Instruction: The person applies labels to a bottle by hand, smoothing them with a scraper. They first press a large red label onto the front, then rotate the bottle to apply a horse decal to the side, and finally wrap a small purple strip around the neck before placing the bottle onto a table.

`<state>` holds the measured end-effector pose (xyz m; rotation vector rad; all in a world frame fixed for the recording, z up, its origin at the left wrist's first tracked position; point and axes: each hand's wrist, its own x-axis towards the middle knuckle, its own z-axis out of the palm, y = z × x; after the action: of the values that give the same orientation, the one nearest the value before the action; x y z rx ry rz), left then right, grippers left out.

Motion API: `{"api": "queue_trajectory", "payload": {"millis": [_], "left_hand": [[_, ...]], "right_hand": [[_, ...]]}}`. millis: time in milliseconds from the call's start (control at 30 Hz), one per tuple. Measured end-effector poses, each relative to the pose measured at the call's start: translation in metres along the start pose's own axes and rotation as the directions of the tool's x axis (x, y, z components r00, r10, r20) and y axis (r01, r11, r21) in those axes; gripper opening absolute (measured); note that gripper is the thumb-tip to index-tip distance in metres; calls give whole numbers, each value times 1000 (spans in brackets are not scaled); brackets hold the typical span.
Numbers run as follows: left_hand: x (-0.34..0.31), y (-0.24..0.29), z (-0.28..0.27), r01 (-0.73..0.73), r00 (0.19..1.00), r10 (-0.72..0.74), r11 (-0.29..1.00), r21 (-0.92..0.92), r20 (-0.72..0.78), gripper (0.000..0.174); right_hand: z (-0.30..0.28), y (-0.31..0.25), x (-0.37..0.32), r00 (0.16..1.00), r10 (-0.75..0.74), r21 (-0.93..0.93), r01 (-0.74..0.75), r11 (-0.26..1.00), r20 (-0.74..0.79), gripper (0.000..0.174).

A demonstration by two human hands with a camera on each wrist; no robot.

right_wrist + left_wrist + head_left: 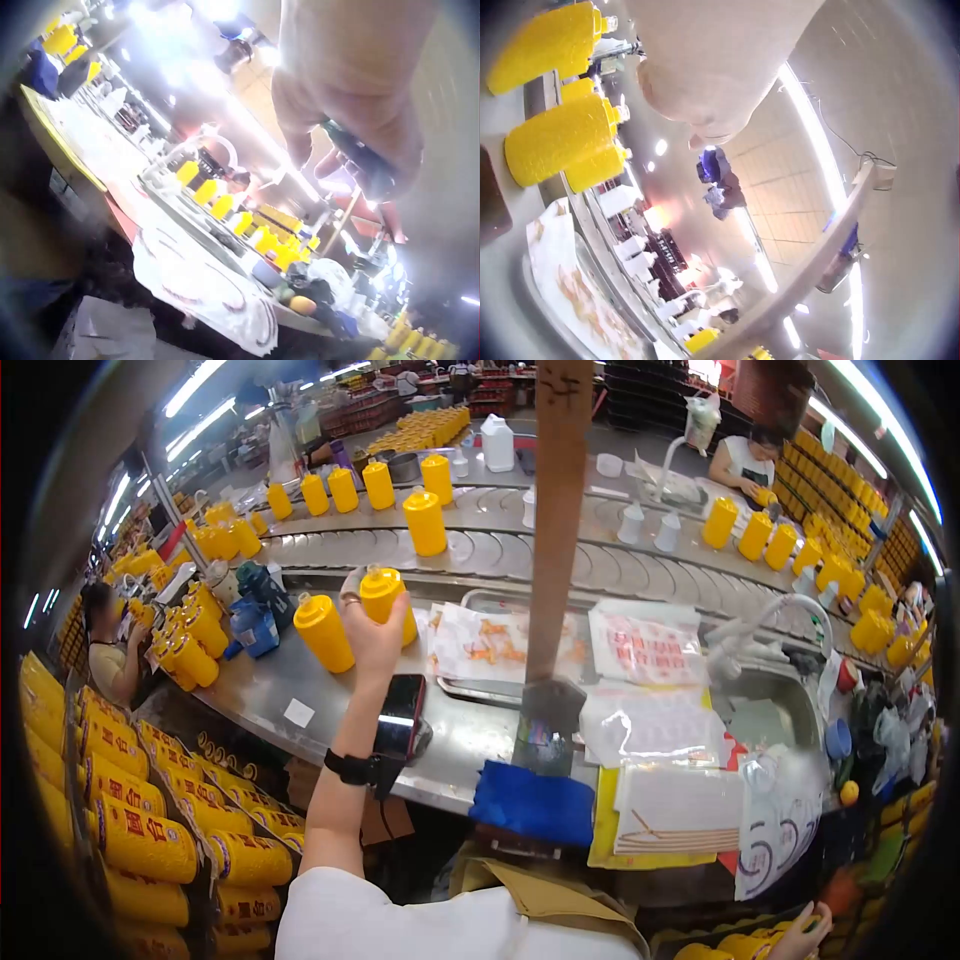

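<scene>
My left hand reaches over the counter and overlaps a yellow bottle in the head view. The left wrist view shows the hand beside and above the standing yellow bottles, with a gap between. Another yellow bottle stands just left of it. At the lower right edge of the head view is my right hand, beside several yellow bottles. In the right wrist view its curled fingers grip a dark green object; I cannot tell what kind it is.
Behind the counter runs a conveyor carrying a yellow bottle. A brown post rises before me. Printed plastic sheets, a blue cloth and a sink lie right. Stacked yellow bottles fill the left; people sit at both sides.
</scene>
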<state>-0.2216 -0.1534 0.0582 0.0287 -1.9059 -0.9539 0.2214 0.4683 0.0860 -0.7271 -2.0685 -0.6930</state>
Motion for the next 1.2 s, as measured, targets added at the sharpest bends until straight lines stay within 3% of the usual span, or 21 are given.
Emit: {"api": "queue_trajectory", "payload": {"millis": [67, 100, 133, 167, 267, 333, 400, 467, 600, 667, 733, 833, 900, 933, 967, 1100, 1200], "left_hand": [[20, -37, 4, 64, 996, -59, 994, 85, -65, 75], [28, -54, 9, 89, 996, -91, 991, 104, 10, 81], [34, -70, 17, 114, 989, -125, 986, 123, 84, 87], [37, -80, 26, 71, 995, -89, 951, 301, 48, 90], [47, -102, 47, 137, 980, -184, 901, 412, 77, 83], [43, -125, 52, 107, 985, -143, 943, 315, 92, 74], [42, -136, 56, 47, 998, -56, 948, 316, 19, 65], [41, -131, 53, 29, 999, -36, 948, 318, 18, 58], [38, -129, 53, 37, 999, -37, 938, 344, -9, 55], [36, -133, 56, 36, 999, -26, 961, 273, -39, 55], [36, -128, 56, 77, 996, -67, 970, 230, -52, 56], [36, -129, 54, 52, 998, -45, 976, 212, -36, 56], [37, -129, 54, 57, 998, -48, 975, 215, -45, 56], [36, -128, 53, 61, 998, -54, 976, 207, -35, 56], [35, -126, 53, 69, 997, -63, 978, 198, -37, 56], [36, -125, 53, 32, 999, -25, 979, 202, -35, 56], [36, -122, 53, 40, 998, -32, 979, 201, -45, 55]], "right_hand": [[9, -38, 19, 926, 221, 285, -311, 907, 305, 30], [15, -50, 29, 912, 189, 275, -300, 914, 365, 25], [42, -58, 25, 949, 113, 501, -253, 827, 293, 14], [47, -75, 35, 948, 67, 555, -237, 797, 310, 12], [40, -169, 95, 933, -89, 715, -203, 669, 349, 12], [49, -215, 125, 941, -266, 774, 6, 633, 210, 18], [37, -282, 160, 912, -352, 897, -35, 440, 208, 19], [39, -344, 187, 888, -452, 954, 59, 295, 85, 21], [50, -490, 229, 775, -591, 972, 226, -70, -223, 25], [52, -559, 243, 664, -594, 882, 432, -191, -454, 34], [64, -640, 250, 605, -703, 901, 416, -121, -374, 49], [64, -735, 264, 573, -721, 889, 438, -132, -389, 64], [55, -778, 274, 575, -807, 892, 424, 159, -130, 71], [64, -798, 274, 569, -810, 894, 425, 142, -142, 71], [75, -815, 274, 617, -774, 887, 428, 174, -146, 71], [104, -837, 270, 702, -681, 874, 446, 192, -209, 67], [111, -821, 268, 732, -667, 889, 389, 243, -139, 58]]}}
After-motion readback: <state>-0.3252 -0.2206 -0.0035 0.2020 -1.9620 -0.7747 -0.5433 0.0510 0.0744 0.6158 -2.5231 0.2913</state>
